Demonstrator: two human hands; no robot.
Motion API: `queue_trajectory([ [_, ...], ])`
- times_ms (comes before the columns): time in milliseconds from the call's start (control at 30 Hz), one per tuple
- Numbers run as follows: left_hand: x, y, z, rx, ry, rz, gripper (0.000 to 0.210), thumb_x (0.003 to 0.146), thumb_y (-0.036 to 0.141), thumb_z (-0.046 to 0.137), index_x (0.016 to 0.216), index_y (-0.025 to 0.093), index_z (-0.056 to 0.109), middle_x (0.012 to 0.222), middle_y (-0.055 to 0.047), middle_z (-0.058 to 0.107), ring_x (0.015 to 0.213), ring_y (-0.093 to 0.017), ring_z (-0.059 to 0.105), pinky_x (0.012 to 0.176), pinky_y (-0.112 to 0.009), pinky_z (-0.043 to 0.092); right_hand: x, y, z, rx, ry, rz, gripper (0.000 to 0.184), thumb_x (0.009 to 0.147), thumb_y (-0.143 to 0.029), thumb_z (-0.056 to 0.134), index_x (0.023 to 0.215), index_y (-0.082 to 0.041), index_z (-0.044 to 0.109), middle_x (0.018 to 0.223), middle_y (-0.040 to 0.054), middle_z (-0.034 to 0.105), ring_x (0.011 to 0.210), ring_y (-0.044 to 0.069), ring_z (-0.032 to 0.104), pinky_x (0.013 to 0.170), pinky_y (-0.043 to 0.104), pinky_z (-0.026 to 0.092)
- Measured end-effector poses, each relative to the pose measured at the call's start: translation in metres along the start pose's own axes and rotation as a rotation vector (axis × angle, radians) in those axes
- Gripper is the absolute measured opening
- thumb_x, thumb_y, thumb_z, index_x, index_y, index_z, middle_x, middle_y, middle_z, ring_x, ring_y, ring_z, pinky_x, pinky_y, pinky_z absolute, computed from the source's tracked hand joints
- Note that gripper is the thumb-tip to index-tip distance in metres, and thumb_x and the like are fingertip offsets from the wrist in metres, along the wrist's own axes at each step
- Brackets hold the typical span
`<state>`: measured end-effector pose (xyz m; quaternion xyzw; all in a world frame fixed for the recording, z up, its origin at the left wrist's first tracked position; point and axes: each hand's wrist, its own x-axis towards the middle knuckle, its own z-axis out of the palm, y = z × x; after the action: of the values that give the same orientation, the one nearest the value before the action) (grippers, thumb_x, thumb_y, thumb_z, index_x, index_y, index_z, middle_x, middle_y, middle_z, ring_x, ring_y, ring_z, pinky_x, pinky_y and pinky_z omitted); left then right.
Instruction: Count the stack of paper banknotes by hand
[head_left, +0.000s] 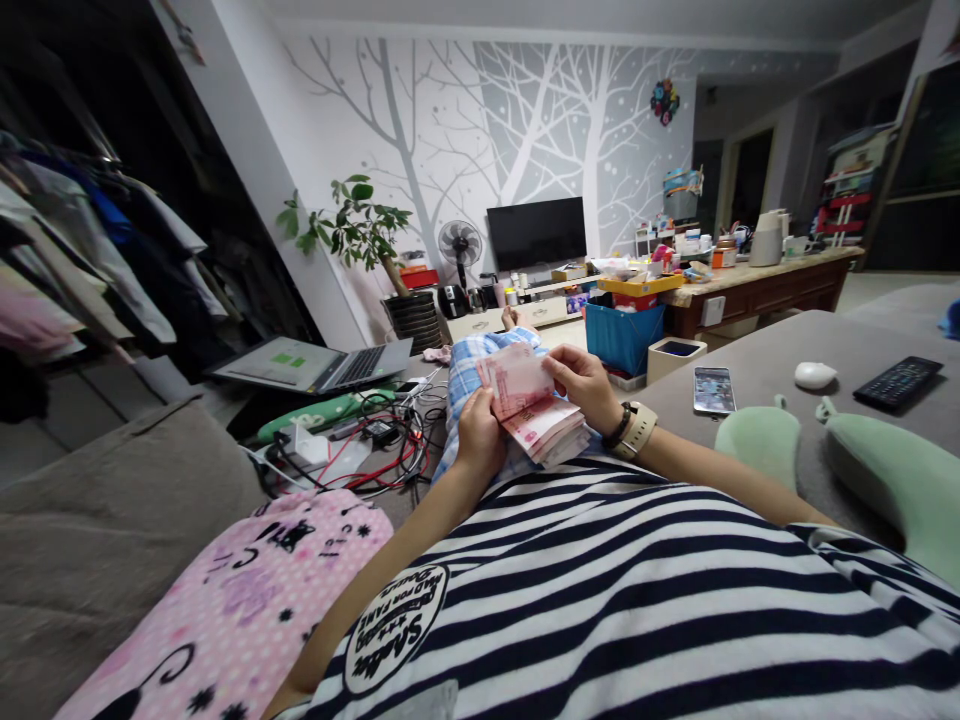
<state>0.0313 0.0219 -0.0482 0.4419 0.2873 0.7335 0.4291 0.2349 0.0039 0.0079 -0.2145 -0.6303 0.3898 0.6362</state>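
Observation:
A thick stack of pinkish-red banknotes rests over my lap, its lower edges fanned out. My left hand is closed round the left side of the stack, with the thumb on top. Raised at an angle above the rest are some notes, and my right hand pinches their right edge between thumb and fingers. How many notes are in that pinch I cannot tell. A beige-strapped watch and a dark bracelet sit on my right wrist. Beneath the money lie blue checked trousers on my legs.
To my left are an open laptop, tangled cables and a pink dotted blanket. On the sofa to my right lie a phone, a white mouse-like object, a remote control and a green neck pillow.

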Motion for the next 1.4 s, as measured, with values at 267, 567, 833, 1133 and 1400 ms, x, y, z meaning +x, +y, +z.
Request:
queue_trajectory([
  [267, -0.003, 0.003, -0.001, 0.06, 0.013, 0.009, 0.023, 0.098, 0.031, 0.089, 0.08, 0.028, 0.075, 0.088, -0.002, 0.078, 0.084, -0.026, 0.071, 0.084, -0.037, 0.063, 0.0, 0.002, -0.001, -0.017, 0.001, 0.014, 0.079, 0.079, -0.1, 0.102, 0.081, -0.029, 0.067, 0.065, -0.0038, 0.049, 0.064, 0.017, 0.045, 0.059, 0.034, 0.04],
  [567, -0.005, 0.005, 0.008, -0.083, -0.017, -0.071, 0.02, 0.09, 0.037, 0.099, 0.099, 0.025, 0.087, 0.101, -0.005, 0.093, 0.103, -0.033, 0.092, 0.111, -0.05, 0.077, 0.0, 0.006, 0.0, -0.021, -0.001, -0.007, 0.078, 0.084, -0.1, 0.099, 0.084, -0.028, 0.069, 0.063, -0.0042, 0.055, 0.061, 0.016, 0.05, 0.058, 0.031, 0.039],
  [833, -0.008, 0.006, 0.012, -0.126, -0.049, -0.113, 0.036, 0.084, 0.043, 0.105, 0.106, 0.025, 0.084, 0.105, -0.01, 0.095, 0.132, -0.045, 0.095, 0.122, -0.064, 0.077, 0.002, 0.004, 0.002, -0.012, 0.015, 0.02, 0.089, 0.07, -0.107, 0.103, 0.082, -0.03, 0.059, 0.056, -0.0083, 0.053, 0.054, 0.013, 0.047, 0.055, 0.029, 0.037],
  [1133, -0.012, 0.01, 0.013, -0.114, -0.051, -0.143, 0.043, 0.077, 0.034, 0.113, 0.108, 0.022, 0.085, 0.103, -0.007, 0.095, 0.119, -0.041, 0.097, 0.118, -0.057, 0.078, 0.008, 0.016, -0.003, -0.098, 0.022, 0.043, 0.083, 0.077, -0.099, 0.099, 0.074, -0.03, 0.053, 0.067, -0.0055, 0.051, 0.071, 0.016, 0.044, 0.065, 0.033, 0.038],
  [1400, 0.001, -0.003, 0.007, -0.173, 0.035, -0.116, 0.022, 0.085, 0.035, 0.099, 0.097, 0.023, 0.085, 0.099, -0.004, 0.092, 0.103, -0.031, 0.091, 0.108, -0.045, 0.075, 0.008, 0.018, -0.004, -0.044, -0.028, 0.03, 0.085, 0.081, -0.103, 0.092, 0.07, -0.03, 0.052, 0.068, -0.0051, 0.039, 0.072, 0.016, 0.037, 0.063, 0.033, 0.03],
])
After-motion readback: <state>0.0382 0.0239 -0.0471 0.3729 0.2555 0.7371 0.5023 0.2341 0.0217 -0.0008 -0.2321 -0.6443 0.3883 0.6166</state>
